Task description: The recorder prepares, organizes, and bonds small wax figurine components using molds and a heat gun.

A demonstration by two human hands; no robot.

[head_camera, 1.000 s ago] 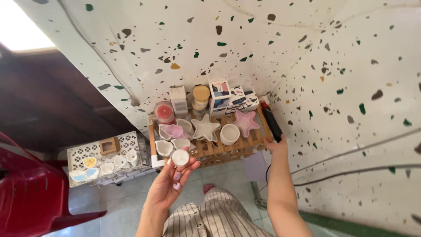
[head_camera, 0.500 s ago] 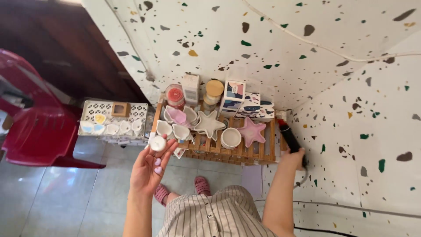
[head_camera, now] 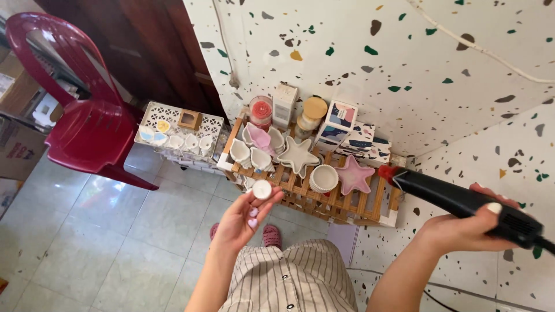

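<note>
Head view: small white round candle [head_camera: 262, 189] pinched at fingertips of left hand [head_camera: 245, 216], at six o'clock of the wooden slatted rack [head_camera: 347, 202]; probably light, smooth, brittle, best gripped round the rim. Black heat gun [head_camera: 462, 202] clamped in right hand [head_camera: 468, 228], fingers wrapped tight, red nozzle aimed toward nine o'clock; likely rigid, heavier, safest held by the handle.

walls [head_camera: 404, 52]: white terrazzo, coloured flecks | floor [head_camera: 115, 242]: pale tiles | red plastic chair [head_camera: 81, 110] | dark wooden door [head_camera: 144, 52]
</note>
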